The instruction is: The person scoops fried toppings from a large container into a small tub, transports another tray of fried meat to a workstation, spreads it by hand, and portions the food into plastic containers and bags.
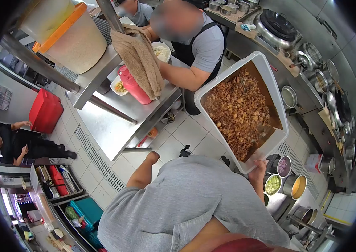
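My right hand (258, 170) is closed on the near rim of a large white plastic tub (242, 163). Brown, shredded cooked food (239, 111) fills much of it, with brown residue along its inner wall. The tub hangs over the tiled floor to my right front; whatever else supports it is hidden. My left hand (153, 157) is in a loose fist over the floor, apart from the tub, near the corner of the steel table (106, 126). I see nothing in its fingers.
A co-worker (205, 46) stands at the steel table, where a pink bottle (133, 86) and a brown towel (138, 59) are. Metal pots with chopped vegetables (273, 185) stand close to my right hand. Another person (22, 145) is at left, near a red cooler (45, 111).
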`<state>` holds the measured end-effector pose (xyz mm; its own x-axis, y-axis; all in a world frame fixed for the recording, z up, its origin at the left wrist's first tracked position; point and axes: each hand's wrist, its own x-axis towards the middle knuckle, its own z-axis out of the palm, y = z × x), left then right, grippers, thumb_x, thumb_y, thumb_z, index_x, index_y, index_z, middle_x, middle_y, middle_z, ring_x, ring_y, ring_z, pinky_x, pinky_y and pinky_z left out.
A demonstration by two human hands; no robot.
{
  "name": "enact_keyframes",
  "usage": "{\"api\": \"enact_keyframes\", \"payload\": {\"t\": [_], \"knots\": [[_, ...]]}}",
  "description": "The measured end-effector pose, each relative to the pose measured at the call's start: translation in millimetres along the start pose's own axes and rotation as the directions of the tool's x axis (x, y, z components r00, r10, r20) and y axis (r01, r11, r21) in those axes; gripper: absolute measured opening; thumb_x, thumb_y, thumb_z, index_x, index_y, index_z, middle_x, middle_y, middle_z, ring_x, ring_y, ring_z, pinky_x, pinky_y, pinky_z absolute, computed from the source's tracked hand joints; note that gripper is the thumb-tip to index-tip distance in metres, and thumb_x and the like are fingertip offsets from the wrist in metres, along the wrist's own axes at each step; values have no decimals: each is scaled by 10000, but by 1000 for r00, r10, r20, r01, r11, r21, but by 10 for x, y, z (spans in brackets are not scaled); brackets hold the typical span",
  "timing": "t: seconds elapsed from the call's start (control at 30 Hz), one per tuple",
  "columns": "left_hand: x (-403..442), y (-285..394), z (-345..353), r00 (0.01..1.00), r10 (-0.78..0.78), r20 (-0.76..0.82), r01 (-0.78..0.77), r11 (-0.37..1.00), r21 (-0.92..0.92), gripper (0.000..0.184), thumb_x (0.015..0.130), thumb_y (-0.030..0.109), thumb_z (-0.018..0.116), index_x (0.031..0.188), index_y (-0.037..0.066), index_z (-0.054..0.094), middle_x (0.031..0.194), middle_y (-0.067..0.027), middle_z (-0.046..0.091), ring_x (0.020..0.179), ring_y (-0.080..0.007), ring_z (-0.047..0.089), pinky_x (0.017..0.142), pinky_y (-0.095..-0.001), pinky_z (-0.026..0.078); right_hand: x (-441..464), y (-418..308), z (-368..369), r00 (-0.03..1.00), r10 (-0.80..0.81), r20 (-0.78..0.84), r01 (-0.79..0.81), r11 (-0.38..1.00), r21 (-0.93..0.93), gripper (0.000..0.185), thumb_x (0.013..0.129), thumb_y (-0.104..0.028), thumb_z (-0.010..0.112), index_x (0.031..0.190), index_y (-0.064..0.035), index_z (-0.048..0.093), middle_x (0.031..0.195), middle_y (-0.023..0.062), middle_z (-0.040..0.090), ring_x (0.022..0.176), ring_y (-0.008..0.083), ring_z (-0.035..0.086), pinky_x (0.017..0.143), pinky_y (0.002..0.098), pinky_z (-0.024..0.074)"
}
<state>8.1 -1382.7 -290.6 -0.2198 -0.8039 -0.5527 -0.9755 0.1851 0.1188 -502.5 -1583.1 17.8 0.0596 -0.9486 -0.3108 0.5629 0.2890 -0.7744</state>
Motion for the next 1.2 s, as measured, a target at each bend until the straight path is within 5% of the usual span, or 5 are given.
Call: {"api": "enact_keyframes", "payload": {"t": [0.13, 0.23, 0.47, 0.57, 1.2], "knots": [[-98, 94, 13, 985, -166, -43, 153, 963, -221, 209, 692, 196, 783, 844, 107, 672, 900, -127, 678, 949, -357, 666, 840, -437, 558, 31, -56, 87, 998, 4, -56, -3, 1000, 16, 499, 697, 26, 537, 1191, -10, 600, 1018, 73, 645, 912, 224, 657, 815, 350, 567], [-145, 87, 55, 996, -93, 16, 94, 989, -111, 231, 937, 221, 541, 915, 112, 743, 979, -125, 722, 1016, -323, 682, 888, -441, 548, 166, 35, -72, 1000, 20, 0, -20, 999, -35, 481, 705, 18, 562, 1184, -11, 603, 1000, 63, 639, 878, 200, 639, 757, 336, 550], [-198, -84, 385, 964, -164, -207, 80, 928, -363, 133, 819, 221, 671, 827, 93, 705, 923, -149, 716, 931, -345, 673, 851, -478, 547, 529, 371, 126, 939, 292, -182, -342, 853, -394, 385, 765, -67, 679, 1138, -72, 583, 948, 34, 596, 836, 195, 611, 632, 339, 500], [-303, 192, -92, 771, -608, 191, 454, 315, -833, 228, 835, 237, 727, 941, 37, 700, 902, -173, 722, 697, -284, 723, 668, -403, 582, 481, 380, 358, 900, 400, -171, -435, 805, -404, 393, 795, -74, 694, 1167, -87, 568, 1042, 76, 617, 877, 272, 670, 675, 413, 583], [-437, 210, 114, 762, -587, 273, 473, 217, -854, 306, 856, 210, 738, 1075, 12, 656, 795, -118, 706, 580, -195, 671, 512, -333, 529, 443, 702, 153, 892, 373, -256, -450, 780, -434, 251, 797, -75, 729, 1017, -84, 608, 951, 59, 657, 809, 241, 673, 620, 448, 588]]}}
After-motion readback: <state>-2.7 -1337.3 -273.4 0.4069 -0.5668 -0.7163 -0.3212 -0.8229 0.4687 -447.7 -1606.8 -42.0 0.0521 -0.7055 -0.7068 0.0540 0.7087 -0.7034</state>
